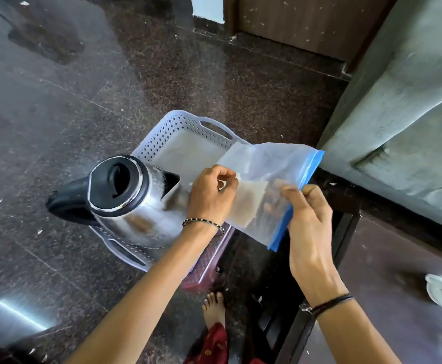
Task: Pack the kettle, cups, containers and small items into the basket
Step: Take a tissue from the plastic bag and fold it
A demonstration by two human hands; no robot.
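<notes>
A clear zip-top plastic bag with a blue seal strip (267,187) is held over the pale perforated plastic basket (178,132), pinched shut-tight by the left hand (210,195) and the right hand (309,214). The shiny steel kettle with a black lid (125,198) is sat in the basket already.

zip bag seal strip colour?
Blue; the strip runs along the clear zip bag edge, seen in the head view.
</notes>
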